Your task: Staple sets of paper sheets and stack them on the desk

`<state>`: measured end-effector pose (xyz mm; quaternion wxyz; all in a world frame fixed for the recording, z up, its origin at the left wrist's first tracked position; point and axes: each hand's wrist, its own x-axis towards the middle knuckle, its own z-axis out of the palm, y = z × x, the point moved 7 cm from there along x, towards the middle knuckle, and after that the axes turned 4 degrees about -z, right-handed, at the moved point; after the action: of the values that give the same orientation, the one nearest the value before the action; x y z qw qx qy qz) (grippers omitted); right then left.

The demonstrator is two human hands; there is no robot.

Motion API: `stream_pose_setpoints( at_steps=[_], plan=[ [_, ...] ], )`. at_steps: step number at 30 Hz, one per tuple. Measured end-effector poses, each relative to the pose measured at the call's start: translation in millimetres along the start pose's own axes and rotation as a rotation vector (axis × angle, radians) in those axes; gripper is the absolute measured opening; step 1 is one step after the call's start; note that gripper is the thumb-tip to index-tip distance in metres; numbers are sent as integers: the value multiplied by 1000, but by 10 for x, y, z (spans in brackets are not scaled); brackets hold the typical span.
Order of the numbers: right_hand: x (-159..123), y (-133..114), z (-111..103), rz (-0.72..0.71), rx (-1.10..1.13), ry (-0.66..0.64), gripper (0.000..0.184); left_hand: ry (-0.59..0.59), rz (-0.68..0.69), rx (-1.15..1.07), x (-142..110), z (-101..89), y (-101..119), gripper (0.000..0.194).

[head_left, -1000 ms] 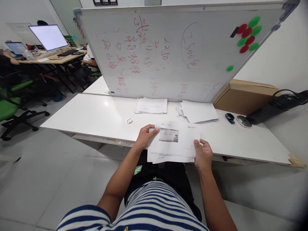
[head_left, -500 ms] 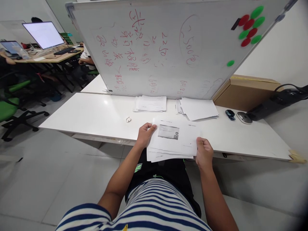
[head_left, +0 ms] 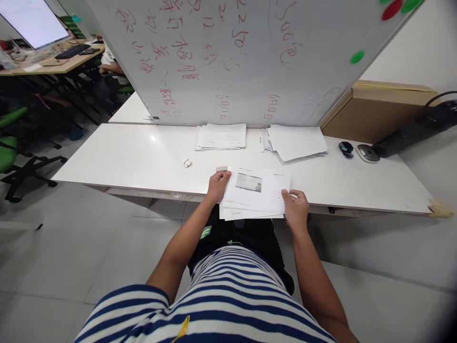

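Observation:
Several loose printed sheets of paper [head_left: 253, 197] are held fanned in front of my waist, over the table's front edge. The top sheet carries a grey printed card picture with a small portrait. My left hand [head_left: 217, 186] pinches their left edge, thumb on top. At the right edge, my right hand [head_left: 296, 207] grips the sheets with the thumb on their face. A small greyish flat piece [head_left: 222, 168] shows just beyond my left hand; I cannot make out what it is. Behind the sheets lie a left paper stack [head_left: 223, 136] and a right paper stack [head_left: 298, 143].
A whiteboard [head_left: 200, 95] with red writing stands on the white table [head_left: 124, 157]. A small white object [head_left: 187, 163] lies at left. On the right are a dark watch-like item [head_left: 346, 149], a grey rounded device [head_left: 368, 153] and a cardboard box [head_left: 378, 114]. A person sits far left.
The view has tilted downward, so the whiteboard and table sit higher in the picture. My right hand has come slightly inward along the sheets. Both hands still hold the papers.

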<state>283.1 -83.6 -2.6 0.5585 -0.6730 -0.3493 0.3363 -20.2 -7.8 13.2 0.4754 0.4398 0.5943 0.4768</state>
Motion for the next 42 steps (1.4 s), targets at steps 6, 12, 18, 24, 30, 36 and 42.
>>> stream_pose_setpoints(
  at_steps=[6,12,18,24,30,36,42],
  plan=[
    [115,-2,-177,-149,17,142,38,-62,134,164,182,191,137,29],
    [540,-223,-599,-221,-54,257,40,-80,223,262,197,289,192,28],
    [1562,-862,-765,-460,-110,322,45,-69,210,254,186,283,209,29],
    [2741,-1101,-351,-480,-285,95,43,-66,209,399,213,323,177,30],
    [3197,-1045,-73,-439,-554,20,35,-15,237,465,241,336,132,29],
    [3236,-1008,31,-410,-903,56,35,-4,217,490,251,337,102,30],
    [3250,-919,25,-322,-915,86,32,6,228,506,253,335,102,29]
  ],
)
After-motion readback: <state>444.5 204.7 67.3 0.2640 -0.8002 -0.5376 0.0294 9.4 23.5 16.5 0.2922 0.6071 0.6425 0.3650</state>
